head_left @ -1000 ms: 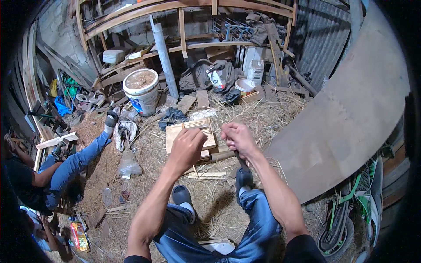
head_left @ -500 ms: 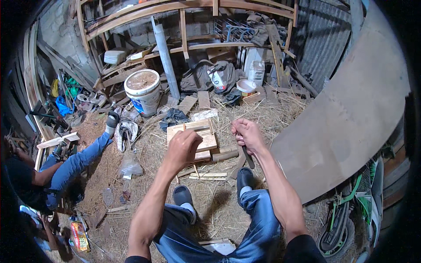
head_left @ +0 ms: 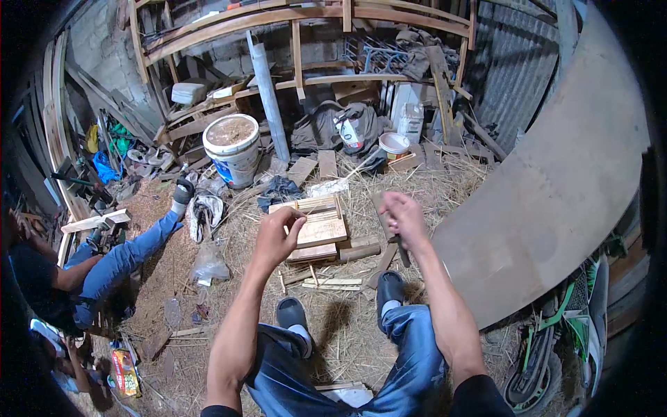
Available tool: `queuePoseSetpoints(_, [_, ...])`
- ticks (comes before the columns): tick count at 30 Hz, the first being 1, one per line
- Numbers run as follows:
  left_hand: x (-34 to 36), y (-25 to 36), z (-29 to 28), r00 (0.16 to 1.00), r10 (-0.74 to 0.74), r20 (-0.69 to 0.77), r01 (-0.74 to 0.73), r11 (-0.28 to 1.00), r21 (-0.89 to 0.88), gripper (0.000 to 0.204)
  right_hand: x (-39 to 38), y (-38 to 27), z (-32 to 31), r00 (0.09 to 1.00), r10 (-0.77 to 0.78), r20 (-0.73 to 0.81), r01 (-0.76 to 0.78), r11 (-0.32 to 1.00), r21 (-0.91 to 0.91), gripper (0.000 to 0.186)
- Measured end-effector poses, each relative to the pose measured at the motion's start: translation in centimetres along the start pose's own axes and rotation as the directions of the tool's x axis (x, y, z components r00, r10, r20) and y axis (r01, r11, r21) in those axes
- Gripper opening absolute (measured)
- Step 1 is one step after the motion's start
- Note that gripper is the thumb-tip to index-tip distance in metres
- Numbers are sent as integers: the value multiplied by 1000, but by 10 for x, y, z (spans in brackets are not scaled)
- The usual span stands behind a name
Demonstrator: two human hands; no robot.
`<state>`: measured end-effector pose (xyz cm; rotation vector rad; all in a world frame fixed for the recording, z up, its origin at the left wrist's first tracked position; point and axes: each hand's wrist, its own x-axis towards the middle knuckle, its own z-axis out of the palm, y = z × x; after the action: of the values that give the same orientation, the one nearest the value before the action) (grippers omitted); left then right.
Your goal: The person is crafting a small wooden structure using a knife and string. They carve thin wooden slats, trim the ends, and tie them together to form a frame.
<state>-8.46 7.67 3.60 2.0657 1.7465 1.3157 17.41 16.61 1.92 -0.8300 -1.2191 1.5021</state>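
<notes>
Where straw (head_left: 455, 177) lies strewn, wooden pieces (head_left: 321, 233), timber frame (head_left: 297, 55) behind.

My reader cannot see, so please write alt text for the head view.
A person's right hand holds a dark flat tool; the left hand is raised opposite. Below, stacked wooden pieces lie on straw-covered ground. A co-worker sits at left.

We see a grey wall (head_left: 104, 48), corrugated sheeting (head_left: 521, 62) toward the right, a wooden rack (head_left: 297, 55) behind, and whitish light over the straw-strewn floor (head_left: 229, 320).
</notes>
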Motion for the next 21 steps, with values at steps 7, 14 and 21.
queuePoseSetpoints(7, [3,17,24,997,44,58,-37,993,-110,13,-8,16,65,960,65,272,-44,996,-83,18])
queuePoseSetpoints(14, [3,15,25,987,52,151,-26,984,-174,13,9,3,23,993,15,119,-18,1000,24,18])
queuePoseSetpoints(21, [2,27,28,983,73,168,-51,990,-134,10,-15,17,56,936,118,331,-110,993,-42,19])
